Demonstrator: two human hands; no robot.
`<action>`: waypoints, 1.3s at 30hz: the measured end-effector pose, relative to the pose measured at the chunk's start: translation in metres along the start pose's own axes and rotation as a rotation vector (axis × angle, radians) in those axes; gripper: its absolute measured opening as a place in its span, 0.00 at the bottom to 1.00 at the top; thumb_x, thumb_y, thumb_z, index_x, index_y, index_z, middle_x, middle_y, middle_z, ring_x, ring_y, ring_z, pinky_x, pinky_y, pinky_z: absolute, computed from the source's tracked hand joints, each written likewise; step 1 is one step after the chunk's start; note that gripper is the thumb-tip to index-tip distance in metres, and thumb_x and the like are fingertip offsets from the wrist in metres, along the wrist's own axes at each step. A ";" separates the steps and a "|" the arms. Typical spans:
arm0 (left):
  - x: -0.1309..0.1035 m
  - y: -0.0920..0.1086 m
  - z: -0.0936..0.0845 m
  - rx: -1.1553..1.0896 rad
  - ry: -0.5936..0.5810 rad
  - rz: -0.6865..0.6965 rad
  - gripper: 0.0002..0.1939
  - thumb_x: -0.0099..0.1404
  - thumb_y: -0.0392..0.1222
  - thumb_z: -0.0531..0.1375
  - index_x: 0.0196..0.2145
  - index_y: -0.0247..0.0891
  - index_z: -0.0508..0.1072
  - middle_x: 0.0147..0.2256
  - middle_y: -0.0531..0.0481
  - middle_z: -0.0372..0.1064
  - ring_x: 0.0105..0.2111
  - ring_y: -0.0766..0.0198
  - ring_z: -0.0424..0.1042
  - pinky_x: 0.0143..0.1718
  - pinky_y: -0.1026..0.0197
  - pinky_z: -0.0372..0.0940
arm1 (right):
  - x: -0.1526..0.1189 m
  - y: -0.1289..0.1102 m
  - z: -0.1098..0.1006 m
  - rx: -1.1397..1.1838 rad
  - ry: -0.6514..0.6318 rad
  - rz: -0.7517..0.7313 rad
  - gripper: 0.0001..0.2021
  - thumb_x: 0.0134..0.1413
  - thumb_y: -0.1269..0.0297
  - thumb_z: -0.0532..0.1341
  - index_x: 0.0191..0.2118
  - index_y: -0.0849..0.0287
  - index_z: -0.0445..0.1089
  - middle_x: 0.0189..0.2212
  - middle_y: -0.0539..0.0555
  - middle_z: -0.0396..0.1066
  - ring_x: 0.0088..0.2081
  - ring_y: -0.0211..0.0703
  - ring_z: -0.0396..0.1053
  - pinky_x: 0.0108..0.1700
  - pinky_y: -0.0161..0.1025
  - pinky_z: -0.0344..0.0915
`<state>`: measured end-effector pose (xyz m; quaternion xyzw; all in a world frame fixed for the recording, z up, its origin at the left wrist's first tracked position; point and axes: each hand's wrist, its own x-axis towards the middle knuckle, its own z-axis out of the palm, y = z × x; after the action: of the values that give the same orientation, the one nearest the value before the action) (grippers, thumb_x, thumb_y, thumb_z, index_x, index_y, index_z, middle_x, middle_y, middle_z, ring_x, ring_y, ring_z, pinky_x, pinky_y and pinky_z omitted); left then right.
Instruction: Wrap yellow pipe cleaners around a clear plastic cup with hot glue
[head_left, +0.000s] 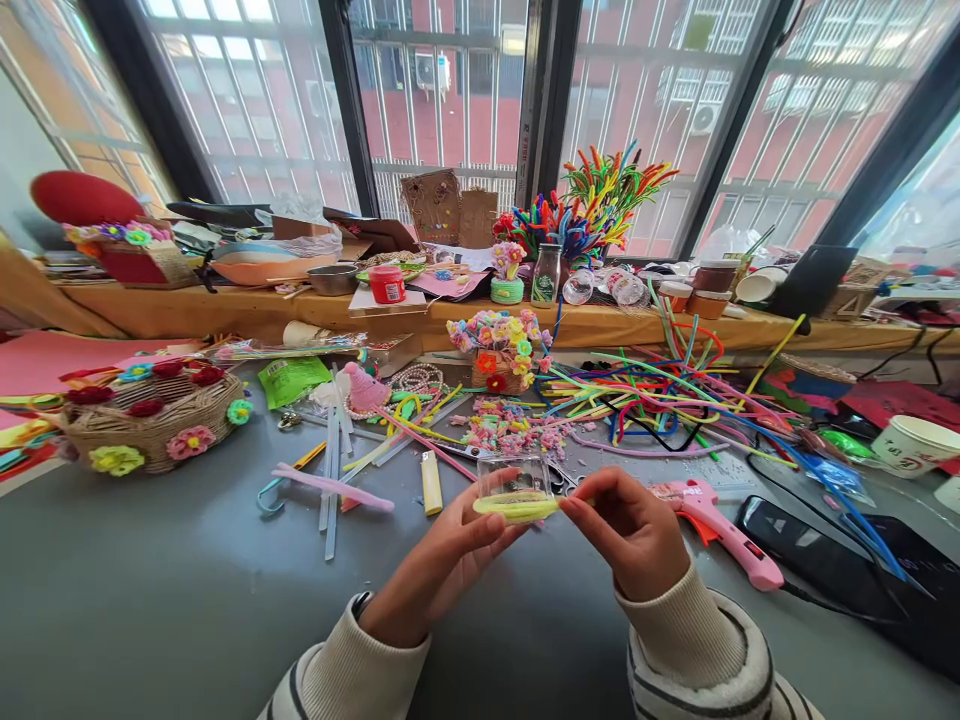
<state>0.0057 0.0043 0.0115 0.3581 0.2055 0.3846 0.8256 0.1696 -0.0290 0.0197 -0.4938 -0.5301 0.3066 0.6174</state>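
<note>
My left hand [476, 535] grips a small clear plastic box [514, 476] from below and the left side, its thumb in front. A pale yellow-green pipe cleaner [511, 507] runs along the box's lower front. At the box's right side, my right hand [637, 530] pinches the end of this pipe cleaner between thumb and fingertips. Both hands are raised over the grey table. Behind the box, scissors [566, 480] are partly hidden. A yellow lighter-shaped block [431, 484] is left of my left hand, and a pink glue gun [720, 530] lies right of my right hand.
Loose pipe cleaners [637, 400] are heaped at the back right. A flower-trimmed twine basket [154, 430] stands left, near clear glue sticks [331, 490]. Small felt-like flowers fill a little pot [491, 375] at the back. A black phone [787, 540] and paper cup [919, 445] are at right.
</note>
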 end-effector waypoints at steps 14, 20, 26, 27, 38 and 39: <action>0.005 -0.002 -0.002 0.006 -0.043 0.038 0.13 0.56 0.39 0.57 0.39 0.31 0.71 0.40 0.43 0.70 0.43 0.59 0.67 0.50 0.58 0.54 | 0.000 0.005 0.002 -0.070 0.000 -0.030 0.09 0.41 0.58 0.61 0.23 0.58 0.63 0.16 0.47 0.62 0.19 0.32 0.58 0.20 0.32 0.55; 0.005 -0.002 0.001 -0.027 0.005 0.013 0.14 0.55 0.39 0.58 0.39 0.31 0.71 0.40 0.44 0.70 0.42 0.61 0.67 0.50 0.59 0.55 | -0.001 0.007 0.002 -0.109 -0.009 -0.032 0.10 0.42 0.58 0.60 0.24 0.58 0.63 0.16 0.47 0.62 0.19 0.33 0.59 0.21 0.32 0.56; 0.003 -0.001 0.003 -0.031 0.049 -0.003 0.26 0.51 0.39 0.62 0.48 0.34 0.64 0.39 0.46 0.71 0.40 0.63 0.69 0.49 0.60 0.55 | -0.001 0.010 0.004 -0.150 0.007 -0.049 0.10 0.42 0.58 0.60 0.23 0.59 0.63 0.17 0.47 0.63 0.20 0.33 0.60 0.22 0.32 0.58; 0.003 0.000 0.003 -0.024 0.047 -0.005 0.27 0.51 0.38 0.62 0.50 0.35 0.62 0.39 0.46 0.71 0.40 0.63 0.69 0.49 0.60 0.55 | -0.001 0.010 0.004 -0.158 0.008 -0.050 0.10 0.42 0.58 0.60 0.24 0.59 0.63 0.17 0.47 0.62 0.20 0.33 0.60 0.22 0.32 0.58; 0.002 -0.001 0.003 0.007 0.084 -0.006 0.32 0.53 0.30 0.58 0.55 0.38 0.54 0.42 0.46 0.69 0.44 0.62 0.66 0.52 0.59 0.52 | -0.003 0.009 0.009 -0.212 -0.010 -0.051 0.10 0.43 0.58 0.60 0.23 0.58 0.63 0.16 0.47 0.62 0.18 0.32 0.58 0.21 0.32 0.57; 0.002 -0.001 0.003 0.002 0.083 -0.002 0.32 0.53 0.30 0.58 0.55 0.38 0.54 0.42 0.46 0.69 0.45 0.61 0.66 0.52 0.58 0.52 | -0.004 0.009 0.009 -0.214 -0.011 -0.053 0.10 0.43 0.57 0.59 0.24 0.58 0.63 0.16 0.47 0.62 0.18 0.33 0.59 0.21 0.32 0.57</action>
<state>0.0096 0.0040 0.0130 0.3424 0.2404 0.3979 0.8165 0.1611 -0.0266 0.0094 -0.5410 -0.5762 0.2345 0.5659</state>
